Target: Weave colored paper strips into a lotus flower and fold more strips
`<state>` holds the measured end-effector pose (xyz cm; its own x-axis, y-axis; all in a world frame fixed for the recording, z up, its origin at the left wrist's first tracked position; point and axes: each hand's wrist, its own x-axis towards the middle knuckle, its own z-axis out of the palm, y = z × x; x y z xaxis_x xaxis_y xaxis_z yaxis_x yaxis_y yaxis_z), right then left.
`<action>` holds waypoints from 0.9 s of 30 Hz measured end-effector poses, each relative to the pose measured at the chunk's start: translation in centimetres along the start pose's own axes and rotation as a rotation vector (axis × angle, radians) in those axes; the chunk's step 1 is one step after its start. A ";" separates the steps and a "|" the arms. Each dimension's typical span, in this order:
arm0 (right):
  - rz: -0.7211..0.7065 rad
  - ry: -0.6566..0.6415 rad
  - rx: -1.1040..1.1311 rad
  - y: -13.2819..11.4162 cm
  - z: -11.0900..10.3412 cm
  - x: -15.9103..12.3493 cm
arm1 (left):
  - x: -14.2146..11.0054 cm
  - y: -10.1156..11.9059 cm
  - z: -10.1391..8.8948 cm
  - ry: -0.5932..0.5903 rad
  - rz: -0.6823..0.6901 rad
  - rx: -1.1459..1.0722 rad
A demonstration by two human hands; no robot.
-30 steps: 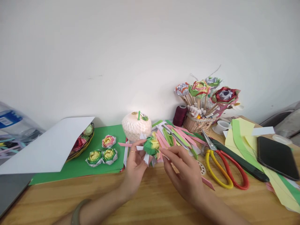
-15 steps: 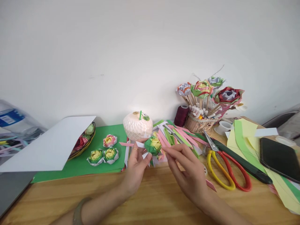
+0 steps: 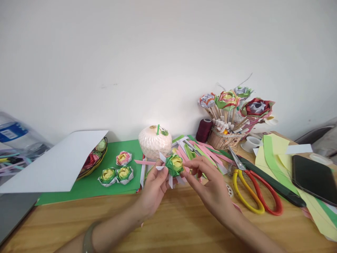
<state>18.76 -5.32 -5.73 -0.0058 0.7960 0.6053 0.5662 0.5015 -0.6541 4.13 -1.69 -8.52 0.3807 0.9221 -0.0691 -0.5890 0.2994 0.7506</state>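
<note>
While the left hand holds one green-and-yellow paper flower, white strips projecting, above the wooden table, the right hand, narrowly parted, meets its right edge; whether pinching, cannot be told. Three further blooms: left, on green paper.

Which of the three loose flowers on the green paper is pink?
The back flower, nearest the wall: it has pink petals, while the front left flower and the front right flower are green and yellow.
</note>
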 end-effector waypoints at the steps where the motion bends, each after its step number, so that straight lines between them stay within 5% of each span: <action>1: 0.042 -0.026 0.030 -0.1 -0.1 0.1 | 0.0 0.0 0.0 0.023 0.003 0.021; 14: 0.221 -0.115 0.156 -0.4 -0.3 0.5 | 0.0 -0.1 -0.9 0.111 0.115 0.370; 21: 0.330 -0.081 0.254 -0.2 0.0 0.3 | -0.7 0.3 -0.5 -0.137 0.175 0.209; 27: 0.282 -0.082 0.277 -0.4 -0.1 0.2 | 0.0 -0.2 -0.9 0.020 0.129 0.257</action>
<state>18.60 -5.39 -5.33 0.0460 0.9341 0.3542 0.3119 0.3234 -0.8934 3.58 -1.55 -9.27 0.2988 0.9540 0.0265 -0.4303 0.1099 0.8960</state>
